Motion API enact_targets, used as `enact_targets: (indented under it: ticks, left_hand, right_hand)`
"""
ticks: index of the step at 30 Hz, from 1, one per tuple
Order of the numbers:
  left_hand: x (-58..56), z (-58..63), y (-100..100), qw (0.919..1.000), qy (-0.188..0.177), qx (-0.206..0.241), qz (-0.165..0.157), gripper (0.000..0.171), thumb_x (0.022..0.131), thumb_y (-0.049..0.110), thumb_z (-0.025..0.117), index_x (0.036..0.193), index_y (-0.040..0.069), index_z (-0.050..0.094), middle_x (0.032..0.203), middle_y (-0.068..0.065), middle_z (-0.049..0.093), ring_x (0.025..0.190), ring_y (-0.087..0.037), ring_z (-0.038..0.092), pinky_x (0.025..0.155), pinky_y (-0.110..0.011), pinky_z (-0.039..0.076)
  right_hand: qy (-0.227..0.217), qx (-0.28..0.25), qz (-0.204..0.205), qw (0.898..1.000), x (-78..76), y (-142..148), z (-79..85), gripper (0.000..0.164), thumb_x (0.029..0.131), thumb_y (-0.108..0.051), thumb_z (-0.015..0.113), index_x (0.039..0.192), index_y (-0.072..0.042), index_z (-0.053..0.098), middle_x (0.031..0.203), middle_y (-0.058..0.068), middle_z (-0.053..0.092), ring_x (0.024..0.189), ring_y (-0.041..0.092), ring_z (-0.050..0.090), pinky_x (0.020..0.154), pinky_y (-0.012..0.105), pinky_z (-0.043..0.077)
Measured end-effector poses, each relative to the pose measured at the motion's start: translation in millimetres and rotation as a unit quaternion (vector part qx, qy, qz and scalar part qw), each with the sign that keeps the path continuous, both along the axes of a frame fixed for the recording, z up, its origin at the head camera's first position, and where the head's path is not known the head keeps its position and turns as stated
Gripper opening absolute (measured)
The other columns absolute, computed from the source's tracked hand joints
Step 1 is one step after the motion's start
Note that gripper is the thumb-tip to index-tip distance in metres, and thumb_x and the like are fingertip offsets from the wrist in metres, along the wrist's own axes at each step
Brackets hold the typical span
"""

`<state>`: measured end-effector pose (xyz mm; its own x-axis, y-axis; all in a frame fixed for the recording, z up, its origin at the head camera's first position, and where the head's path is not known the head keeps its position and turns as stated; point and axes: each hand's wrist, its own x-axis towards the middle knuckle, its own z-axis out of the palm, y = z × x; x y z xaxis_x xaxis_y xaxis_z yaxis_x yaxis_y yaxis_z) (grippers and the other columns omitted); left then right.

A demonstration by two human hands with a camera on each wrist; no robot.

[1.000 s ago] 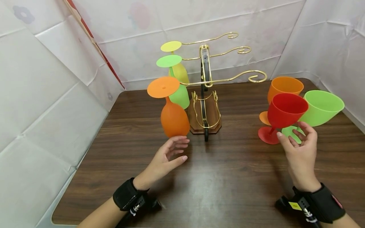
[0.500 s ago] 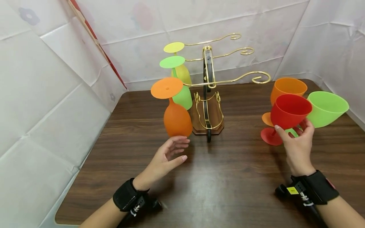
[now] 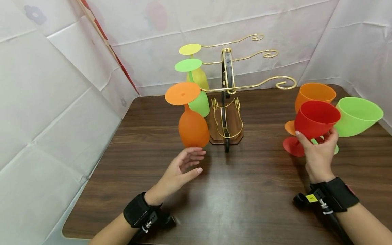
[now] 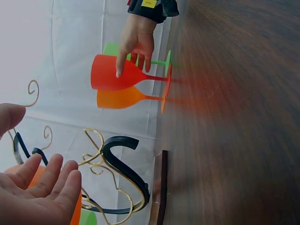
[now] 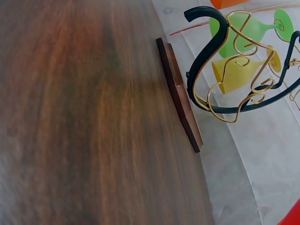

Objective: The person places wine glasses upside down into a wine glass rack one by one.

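"Red, smooth-walled stemmed goblet (image 3: 316,119): where is it?"

"Toward the far right corner of the dark wood-grain table (image 3: 232,204), upright, bowl above foot."

"Which hand has it?"

"The right hand (image 3: 320,153), pinching the bowl low between thumb and fingers. The left hand (image 3: 180,166) is well apart, fingers loosely spread just beside the orange goblet (image 3: 193,127) hanging foot-up."

"And the relation that counts?"

"The gold-and-black wire rack (image 3: 228,68) lies left of the right hand, near the far edge. Its hung goblets point foot-up; the red one's long axis runs the opposite way."

"What's unclear?"

"Whether the red foot touches the table, or the left fingertips the orange bowl. The lime-green upright goblet (image 3: 356,117) is partly covered; the right wrist view shows only a red sliver, cut off at its corner."
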<state>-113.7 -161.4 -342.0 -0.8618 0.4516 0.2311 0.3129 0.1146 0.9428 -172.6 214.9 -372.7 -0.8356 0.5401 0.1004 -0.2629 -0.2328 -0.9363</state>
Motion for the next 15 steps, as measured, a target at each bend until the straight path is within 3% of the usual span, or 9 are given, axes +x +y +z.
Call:
enact_targets:
  ticks: [4,10,15]
  left_hand:
    - [0.1,-1.4,0.9,1.0000,-0.005,0.002,-0.001,0.047,0.090,0.006,0.061,0.133,0.004,0.043,0.132,-0.014,0.051,0.122,-0.040,0.046,0.101,-0.029,0.044]
    - [0.4,-2.6,2.1,0.9999,-0.010,0.000,-0.007,0.048,0.090,0.007,0.062,0.133,0.003,0.043,0.132,-0.014,0.051,0.122,-0.038,0.046,0.103,-0.036,0.043]
    - [0.7,-2.2,2.8,0.9999,-0.012,0.002,-0.005,0.048,0.090,0.007,0.063,0.133,0.002,0.043,0.131,-0.011,0.052,0.122,-0.038,0.047,0.103,-0.033,0.043]
  right_hand:
    - [0.003,-0.002,-0.002,1.000,1.9,-0.3,3.3,0.078,0.075,0.003,0.075,0.136,-0.018,0.031,0.130,-0.001,0.041,0.114,0.013,0.039,0.074,0.012,0.050]
    - [0.049,0.003,0.016,0.999,6.9,-2.1,14.6,0.075,0.076,0.006,0.073,0.135,-0.016,0.033,0.134,0.003,0.043,0.118,0.016,0.041,0.080,0.014,0.049]
    - [0.055,0.015,0.033,0.998,12.7,-7.7,21.2,0.075,0.076,0.008,0.072,0.136,-0.016,0.034,0.133,0.004,0.045,0.117,0.017,0.043,0.079,0.014,0.050]
